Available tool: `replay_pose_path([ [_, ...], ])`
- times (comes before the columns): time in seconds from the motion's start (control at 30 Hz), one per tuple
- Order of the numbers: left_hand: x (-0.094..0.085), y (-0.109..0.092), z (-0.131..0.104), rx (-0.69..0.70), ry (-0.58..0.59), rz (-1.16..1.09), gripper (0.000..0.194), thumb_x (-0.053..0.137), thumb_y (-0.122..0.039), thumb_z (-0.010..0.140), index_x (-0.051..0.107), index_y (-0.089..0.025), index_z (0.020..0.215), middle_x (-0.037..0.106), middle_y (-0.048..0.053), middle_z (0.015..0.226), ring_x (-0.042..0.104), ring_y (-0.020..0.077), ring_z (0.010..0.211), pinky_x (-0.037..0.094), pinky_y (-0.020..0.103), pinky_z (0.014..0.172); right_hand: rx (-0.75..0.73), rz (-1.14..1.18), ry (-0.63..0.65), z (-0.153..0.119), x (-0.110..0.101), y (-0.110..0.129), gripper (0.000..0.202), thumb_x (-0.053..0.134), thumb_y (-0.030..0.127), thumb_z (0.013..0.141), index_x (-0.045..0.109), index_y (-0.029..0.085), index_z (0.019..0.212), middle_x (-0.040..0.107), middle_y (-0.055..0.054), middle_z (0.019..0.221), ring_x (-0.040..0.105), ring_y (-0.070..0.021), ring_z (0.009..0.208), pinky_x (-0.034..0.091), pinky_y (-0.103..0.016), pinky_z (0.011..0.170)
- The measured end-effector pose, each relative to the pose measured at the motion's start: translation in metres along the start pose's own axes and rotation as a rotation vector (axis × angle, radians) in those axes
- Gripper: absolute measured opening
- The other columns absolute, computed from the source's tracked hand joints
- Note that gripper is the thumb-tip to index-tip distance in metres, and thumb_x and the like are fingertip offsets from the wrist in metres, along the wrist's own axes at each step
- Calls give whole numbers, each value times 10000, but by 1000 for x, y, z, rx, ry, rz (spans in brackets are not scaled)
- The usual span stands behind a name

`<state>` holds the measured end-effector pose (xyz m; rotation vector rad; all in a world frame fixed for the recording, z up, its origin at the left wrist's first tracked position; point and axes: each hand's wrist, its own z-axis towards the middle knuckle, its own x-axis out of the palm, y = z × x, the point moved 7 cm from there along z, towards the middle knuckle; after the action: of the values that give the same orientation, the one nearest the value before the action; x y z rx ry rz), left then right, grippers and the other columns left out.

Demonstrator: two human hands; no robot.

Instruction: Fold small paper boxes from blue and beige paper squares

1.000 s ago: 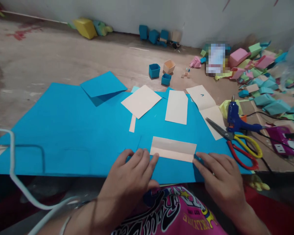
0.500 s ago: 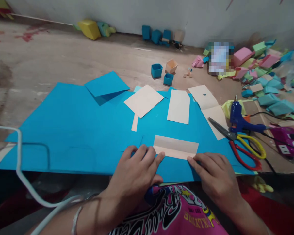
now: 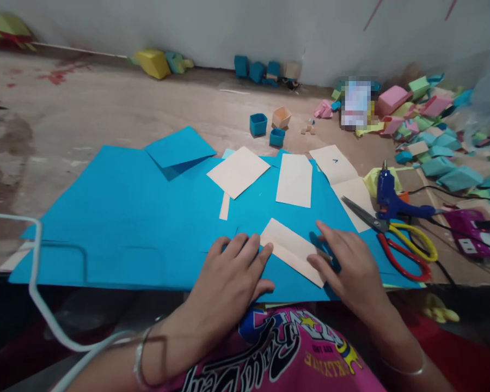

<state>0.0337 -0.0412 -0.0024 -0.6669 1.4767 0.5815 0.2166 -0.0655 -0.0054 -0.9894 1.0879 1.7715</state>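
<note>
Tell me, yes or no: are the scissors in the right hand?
No, the scissors lie on the blue sheet's edge, apart from the right hand, which rests on the folded cream paper.

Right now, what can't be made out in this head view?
- Near end of the folded cream paper strip: covered by the right hand.
- Pixelated patch by the wall: blurred out.
- Purple power strip: far end cut off by the right edge.

We take this for a home paper-craft corner set up on a bare concrete floor (image 3: 106, 109) against a plain wall (image 3: 212, 22): large blue paper sheets (image 3: 126, 218) spread out, a glue gun (image 3: 387, 190), scissors (image 3: 396, 239), and heaps of folded paper boxes (image 3: 428, 130) along the floor's right edge.
</note>
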Motion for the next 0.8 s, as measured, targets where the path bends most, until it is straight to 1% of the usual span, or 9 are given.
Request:
replay_pose_path([
  [0.1,2,4,7,-55,-15,2,546,583,-525,875,538,-259,1349,533,89,1407,467,314,1228,382,453,918,43,148,45,2,7,5,418,532,221,933,501,193,1349,651,-49,852,591,-182,786,473,-306,683],
  [0.2,3,5,14,-84,-45,-4,548,544,-538,893,520,-263,1367,479,93,1461,435,323,1268,380,465,935,88,180,47,-3,7,7,309,512,230,946,580,193,1244,640,-84,968,595,-190,882,485,-299,712],
  [0.3,2,4,19,-97,-79,-3,560,536,-546,893,526,-238,1362,463,116,1468,421,337,1275,382,476,938,139,-25,-12,-8,4,4,362,548,293,929,576,165,1266,605,-148,1095,557,-270,994,487,-390,773],
  [0.4,2,3,23,-107,-86,-14,552,539,-532,898,532,-218,1351,444,122,1483,404,341,1295,385,491,951,169,-170,-47,-12,4,4,460,583,330,906,534,149,1325,586,-187,1176,539,-322,1022,481,-458,786],
  [0.53,0,0,27,-99,-95,-74,526,555,-478,910,514,-201,1356,434,145,1482,395,354,1313,392,522,979,183,20,-85,-11,1,12,400,539,237,929,525,193,1326,663,-118,1058,614,-241,925,510,-370,764],
  [0.6,-4,-1,26,-106,-160,-137,511,561,-420,922,492,-179,1368,493,182,1404,472,354,1232,442,504,921,226,143,-128,-11,-3,15,329,543,204,922,589,234,1246,679,-80,1047,643,-203,906,524,-316,751],
  [0.67,-7,-2,22,-114,-229,-257,436,516,-369,952,508,-154,1330,603,180,1202,582,303,1029,502,425,772,343,221,-195,-14,-7,13,367,577,219,902,584,260,1267,680,-57,1023,657,-188,871,540,-300,729],
  [0.73,-5,-6,20,-96,-241,-465,348,473,-349,973,546,-159,1255,649,120,1005,613,236,847,507,352,659,499,331,-254,-20,-7,9,527,595,243,893,463,273,1402,669,-39,961,659,-170,783,554,-291,668],
  [0.8,-1,-10,19,-81,-211,-731,293,499,-325,964,559,-179,1212,663,78,983,626,194,821,521,327,676,592,482,-279,-27,-2,9,647,582,244,902,317,287,1491,649,-19,912,647,-146,685,553,-266,583],
])
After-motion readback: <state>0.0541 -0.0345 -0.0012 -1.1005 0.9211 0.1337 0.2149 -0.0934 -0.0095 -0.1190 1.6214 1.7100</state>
